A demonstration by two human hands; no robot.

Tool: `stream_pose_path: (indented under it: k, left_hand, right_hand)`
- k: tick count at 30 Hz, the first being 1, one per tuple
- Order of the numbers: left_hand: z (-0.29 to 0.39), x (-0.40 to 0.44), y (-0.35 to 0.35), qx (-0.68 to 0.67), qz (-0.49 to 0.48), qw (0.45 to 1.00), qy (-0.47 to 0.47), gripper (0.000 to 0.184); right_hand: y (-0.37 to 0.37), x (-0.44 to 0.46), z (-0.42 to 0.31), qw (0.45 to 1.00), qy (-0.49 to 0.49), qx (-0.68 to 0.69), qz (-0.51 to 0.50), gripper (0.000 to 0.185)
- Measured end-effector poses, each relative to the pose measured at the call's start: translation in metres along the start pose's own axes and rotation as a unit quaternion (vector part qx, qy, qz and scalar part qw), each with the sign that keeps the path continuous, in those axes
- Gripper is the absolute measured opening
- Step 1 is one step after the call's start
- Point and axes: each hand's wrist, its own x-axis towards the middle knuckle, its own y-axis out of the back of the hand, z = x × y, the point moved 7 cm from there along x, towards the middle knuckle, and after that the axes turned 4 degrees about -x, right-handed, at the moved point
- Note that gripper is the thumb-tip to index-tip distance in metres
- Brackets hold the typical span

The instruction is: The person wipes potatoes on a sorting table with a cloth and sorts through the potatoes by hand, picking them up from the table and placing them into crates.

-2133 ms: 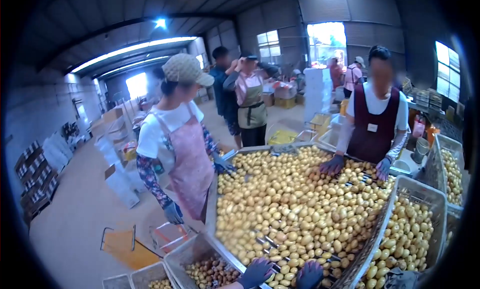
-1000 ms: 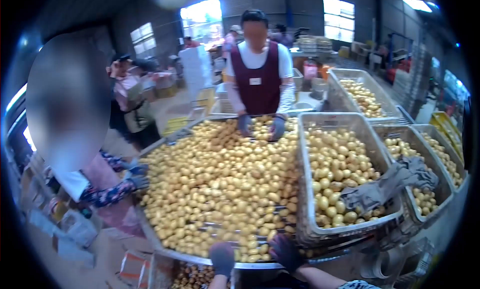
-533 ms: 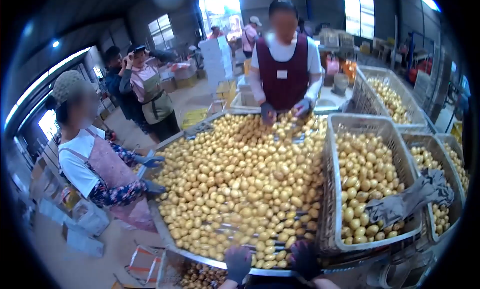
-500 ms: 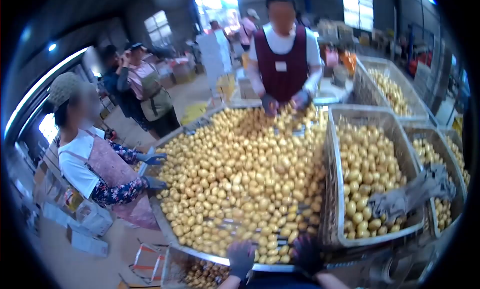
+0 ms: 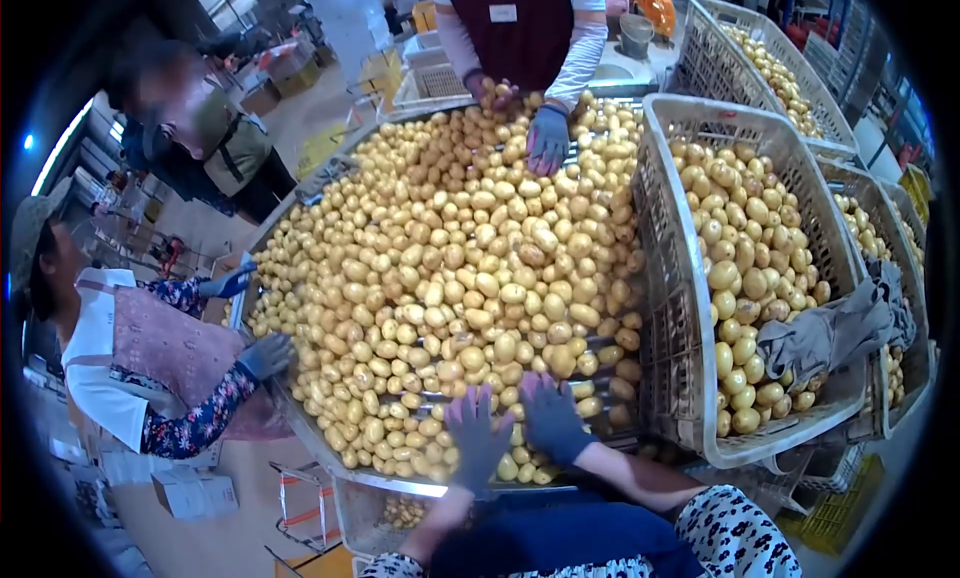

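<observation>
Yellow potatoes [image 5: 450, 268] cover a large metal-edged sorting table with dark rollers [image 5: 410, 398] showing between them. Both my hands wear grey gloves with purplish fingertips. My left hand [image 5: 479, 436] lies at the near edge, fingers spread and pointing away from me, over the potatoes. Just to its right, my right hand [image 5: 553, 418] rests on potatoes with its fingers apart. Neither holds anything that I can see. Right of the table stands a white plastic crate [image 5: 700, 378] of potatoes, with a grey cloth [image 5: 835, 328] draped over its side.
Across the table a co-worker in a dark red apron [image 5: 510, 28] handles potatoes. At the left, another in a pink apron [image 5: 175, 348] has gloved hands at the table edge. More potato crates [image 5: 745, 73] stand at the right. A lower crate [image 5: 355, 518] sits below the near edge.
The view has tilted down, showing more of my arms. My hands have moved forward over the potatoes. The far co-worker's hands have parted, one now lying flat over the table.
</observation>
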Motion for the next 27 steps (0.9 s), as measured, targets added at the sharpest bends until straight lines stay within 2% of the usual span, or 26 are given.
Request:
stream_pose_path:
  k: [2,3,4,6,7,8,10,11,12,14,16,18,20,22,24,26,27]
  left_hand:
    - [0.003,0.036,0.006,-0.074,0.042,0.996,0.001,0.06]
    - [0.005,0.056,0.001,-0.072,0.059,0.996,-0.005,0.056]
    - [0.011,0.08,-0.001,-0.062,0.037,0.997,-0.036,0.055]
    - [0.033,0.128,0.0,-0.044,0.021,0.995,-0.088,0.054]
    - [0.048,0.149,-0.001,-0.034,0.029,0.993,-0.111,0.054]
    - [0.055,0.166,-0.01,-0.018,0.006,0.993,-0.115,0.054]
    - [0.05,0.19,-0.047,0.027,-0.01,0.992,-0.123,0.053]
    - [0.04,0.204,-0.059,0.038,-0.041,0.993,-0.099,0.048]
    - [0.031,0.214,-0.07,0.047,-0.074,0.993,-0.075,0.043]
    - [0.028,0.217,-0.069,0.037,-0.075,0.994,-0.069,0.038]
    - [0.026,0.211,-0.066,-0.004,-0.057,0.996,-0.068,0.029]
    - [0.024,0.203,-0.064,0.025,-0.148,0.988,-0.027,0.024]
    - [0.02,0.184,-0.062,0.035,-0.165,0.985,-0.045,0.022]
    - [0.014,0.164,-0.051,0.049,-0.182,0.98,-0.066,0.02]
    - [-0.004,0.142,-0.03,0.049,-0.23,0.972,-0.021,0.017]
    - [-0.034,0.108,-0.005,-0.004,0.023,0.993,-0.118,0.016]
    - [-0.049,0.095,0.001,0.013,0.017,0.994,-0.109,0.016]
  right_hand:
    - [-0.004,0.014,-0.028,0.993,-0.004,-0.097,-0.068,0.062]
    - [0.001,0.022,-0.038,0.994,-0.006,-0.029,-0.106,0.061]
    - [0.0,0.027,-0.039,0.994,-0.01,-0.028,-0.109,0.061]
    - [-0.007,0.029,-0.056,0.98,0.098,0.101,-0.144,0.055]
    - [-0.005,0.036,-0.055,0.975,0.114,0.166,-0.097,0.041]
    - [-0.004,0.04,-0.053,0.974,0.118,0.165,-0.102,0.041]
    - [0.012,0.048,-0.05,0.887,0.142,0.43,-0.087,0.026]
    - [0.021,0.053,-0.045,0.917,0.142,0.369,-0.052,0.017]
    - [0.028,0.058,-0.039,0.916,0.144,0.37,-0.058,0.017]
    - [0.032,0.069,0.0,0.932,-0.009,0.348,-0.096,0.018]
    - [0.047,0.075,0.046,0.932,-0.058,0.315,0.171,0.018]
    - [0.059,0.093,0.083,0.945,-0.163,0.247,0.14,0.019]
    - [0.095,0.126,0.082,0.949,-0.118,0.168,0.238,0.023]
    - [0.096,0.162,0.085,0.956,-0.033,0.057,0.285,0.028]
    - [0.088,0.198,0.091,0.966,-0.033,-0.043,0.253,0.033]
    - [0.043,0.219,0.108,0.965,-0.105,-0.122,0.206,0.038]
    - [0.04,0.226,0.11,0.973,-0.135,-0.115,0.15,0.037]
